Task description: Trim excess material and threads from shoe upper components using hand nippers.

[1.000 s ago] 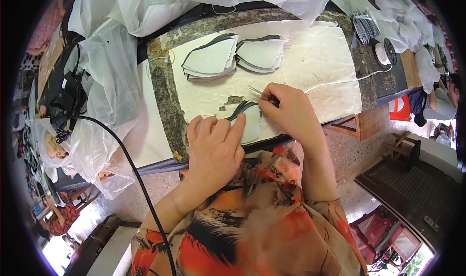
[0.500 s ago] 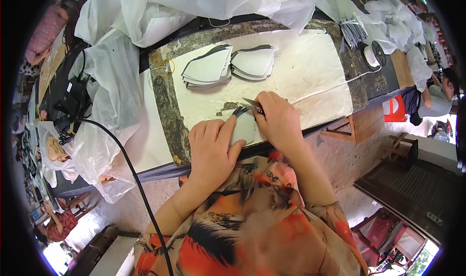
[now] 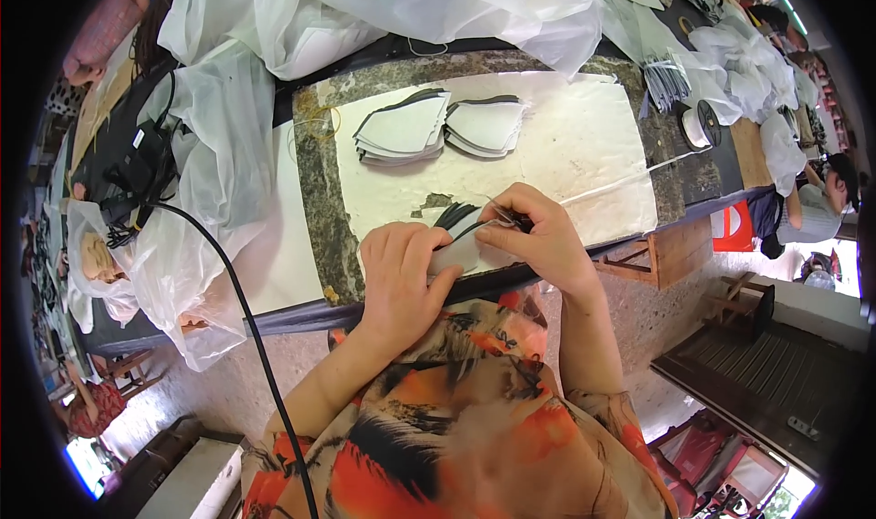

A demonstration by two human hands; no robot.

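A small stack of grey-white cut pieces with dark edging strips lies near the front edge of the work board. My left hand holds this stack against the board, its thumb and index finger on the pieces and its other fingers together. My right hand is closed at the stack's right side, thumb and index finger pinching the raised edge of the top piece. Small scissors, partly hidden by the fingers, are also in that hand. Behind my hands lie two larger stacks of similar pieces, one left and one right.
A worn white sheet covers the dark, scuffed board. White cord runs right to a spool. Plastic bags crowd the left and back. A black cable hangs at left. A wooden stool stands right of the table.
My right hand has turned and come down onto the stack's right edge, lifting the top piece. The scissor blades, plainly visible before, are now mostly covered. My left hand stays on the stack.
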